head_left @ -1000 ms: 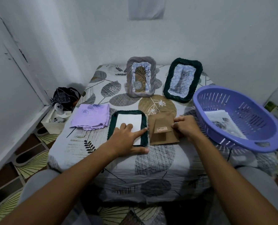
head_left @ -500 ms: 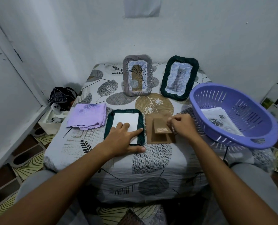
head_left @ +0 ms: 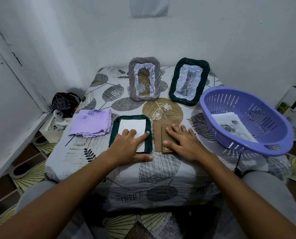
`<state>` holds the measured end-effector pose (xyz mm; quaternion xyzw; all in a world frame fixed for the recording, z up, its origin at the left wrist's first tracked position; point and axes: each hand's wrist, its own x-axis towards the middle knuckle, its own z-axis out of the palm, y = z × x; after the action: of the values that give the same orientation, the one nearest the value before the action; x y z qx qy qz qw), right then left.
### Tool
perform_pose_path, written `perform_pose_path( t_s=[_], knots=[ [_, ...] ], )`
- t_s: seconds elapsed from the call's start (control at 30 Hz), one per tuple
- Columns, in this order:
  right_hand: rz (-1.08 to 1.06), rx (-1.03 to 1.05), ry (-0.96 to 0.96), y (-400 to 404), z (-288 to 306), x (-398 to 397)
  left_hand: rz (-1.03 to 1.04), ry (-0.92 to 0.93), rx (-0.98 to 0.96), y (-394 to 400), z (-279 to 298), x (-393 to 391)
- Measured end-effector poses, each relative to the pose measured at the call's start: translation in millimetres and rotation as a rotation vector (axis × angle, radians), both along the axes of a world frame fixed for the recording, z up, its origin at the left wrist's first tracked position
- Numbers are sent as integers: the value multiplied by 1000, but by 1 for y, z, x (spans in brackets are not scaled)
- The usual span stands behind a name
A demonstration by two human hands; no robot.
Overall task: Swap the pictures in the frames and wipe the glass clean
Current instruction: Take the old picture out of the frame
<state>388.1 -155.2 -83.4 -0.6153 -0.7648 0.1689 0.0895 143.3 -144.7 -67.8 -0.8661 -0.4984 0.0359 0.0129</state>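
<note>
A dark green frame (head_left: 114,128) lies face down on the table with a white picture back (head_left: 133,126) showing inside it. My left hand (head_left: 129,145) rests flat on that white sheet, index finger stretched toward the frame's right edge. Beside it lies the brown cardboard backing (head_left: 158,135) with its stand flap. My right hand (head_left: 183,140) lies on it, fingers spread and straight. At the back stand a grey frame (head_left: 144,79) with a plant picture and a green frame (head_left: 189,81) with a cat picture. A folded lilac cloth (head_left: 91,123) lies to the left.
A purple slotted basket (head_left: 247,121) at the right holds loose printed pictures (head_left: 233,126). The table wears a leaf-patterned cover (head_left: 161,169). A small box with a game controller (head_left: 58,116) and a dark bag (head_left: 62,101) sit on the floor at the left, by the wall.
My right hand has let go of the backing's right edge and now lies flat on the backing with fingers spread. My left hand stays on the white sheet.
</note>
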Motion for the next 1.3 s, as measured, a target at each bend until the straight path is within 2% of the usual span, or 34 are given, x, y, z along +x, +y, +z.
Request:
perform_pose_path(
  t_s=[0.17,0.37,0.47,0.57,0.63,0.67,0.77,0.9,1.03,1.3],
  knots=[
    [-17,31,-119,-4,-5,-8,12,-5,5,0,0,1],
    [-41,3,-153,-6,-3,-16,30,-2,22,1,-2,1],
    [-95,48,-39,-4,10,-24,39,2,37,1,-1,0],
    [-137,201,248,4,27,-44,43,-42,37,0,3,-6],
    [-140,171,446,12,37,-60,47,-105,28,2,3,-13],
    [-141,128,483,15,42,-68,52,-136,8,4,2,-18],
    [-155,-9,468,27,43,-82,64,-160,-99,9,-1,-34],
    [-229,-110,347,38,25,-90,46,-122,-163,9,-9,-45],
    [-210,-103,287,35,20,-95,41,-138,-179,9,-14,-46],
    [-267,-28,528,33,21,-97,39,-146,-178,9,-16,-46]
  ],
)
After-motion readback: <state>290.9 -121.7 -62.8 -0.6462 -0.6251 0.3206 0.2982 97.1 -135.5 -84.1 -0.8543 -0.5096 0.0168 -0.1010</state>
